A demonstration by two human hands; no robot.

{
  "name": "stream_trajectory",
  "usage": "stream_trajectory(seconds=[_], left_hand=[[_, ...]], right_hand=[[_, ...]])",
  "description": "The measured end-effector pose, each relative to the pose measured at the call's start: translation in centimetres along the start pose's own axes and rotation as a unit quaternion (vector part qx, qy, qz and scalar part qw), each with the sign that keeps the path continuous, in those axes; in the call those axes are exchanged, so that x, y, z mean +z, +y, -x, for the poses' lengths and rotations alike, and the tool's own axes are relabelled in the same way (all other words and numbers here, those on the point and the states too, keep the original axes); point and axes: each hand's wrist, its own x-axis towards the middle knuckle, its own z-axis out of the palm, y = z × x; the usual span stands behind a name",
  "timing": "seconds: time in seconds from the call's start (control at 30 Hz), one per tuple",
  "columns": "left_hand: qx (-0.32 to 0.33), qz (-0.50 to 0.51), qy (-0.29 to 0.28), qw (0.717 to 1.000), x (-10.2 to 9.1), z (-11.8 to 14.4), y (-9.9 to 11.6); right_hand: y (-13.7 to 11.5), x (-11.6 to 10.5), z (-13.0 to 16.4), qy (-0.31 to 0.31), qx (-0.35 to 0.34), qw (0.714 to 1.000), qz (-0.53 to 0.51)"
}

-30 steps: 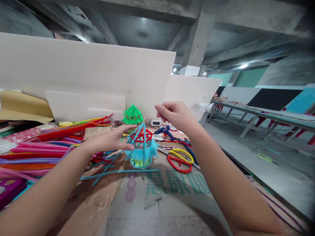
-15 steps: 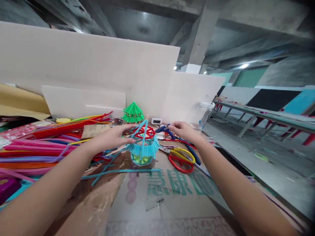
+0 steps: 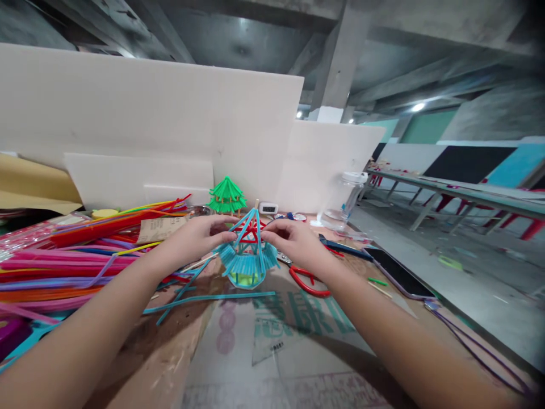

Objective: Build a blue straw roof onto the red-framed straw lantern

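Head view: both hands are on the blue pavilion model [image 3: 247, 255], which stands at table centre on the cardboard sheet [image 3: 272, 341]. Left hand [image 3: 196, 236] is at its 9 o'clock, fingers curled against the roof edge, thumb near the red upper frame [image 3: 251, 230]. Right hand [image 3: 296, 241] is at its 3 o'clock, fingertips pinched toward the sloping blue struts near the apex. Cannot tell whether the right fingertips grip a strut or only touch it.

Judged step: steadying and adjusting the roof struts, with the model bracketed from both sides. The next move likely calls for light, even pressure; the struts look thin and would bend or pop loose under a hard squeeze.

Around it:
- stick pile [image 3: 72, 255] at 9 o'clock
- loose blue sticks [image 3: 208, 296] at 7 o'clock, just beside the base
- red scissors [image 3: 304, 281] at 4 o'clock, partly under the right wrist
- phone [image 3: 398, 272] further at 3 o'clock
- green pavilion model [image 3: 227, 196] at 12 o'clock, against the white board [image 3: 149, 125]
- clear bottle [image 3: 344, 199] at 2 o'clock
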Motion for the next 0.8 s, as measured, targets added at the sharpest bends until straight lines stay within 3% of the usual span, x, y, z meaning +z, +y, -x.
stream_trajectory(seconds=[0.27, 0.43, 0.8], left_hand=[[0.001, 0.017, -0.025, 1.0, -0.5, -0.1, -0.5], [-0.001, 0.048, -0.046, 0.998, -0.7, -0.2, -0.9], [0.004, 0.08, -0.048, 0.996, -0.8, -0.2, -1.7]], right_hand=[[0.4, 0.9, -0.1, 0.012, 0.033, 0.999, -0.026], [0.7, 1.3, -0.1, 0.034, 0.017, 0.999, -0.024], [0.6, 0.8, -0.3, 0.028, 0.019, 0.999, -0.033]])
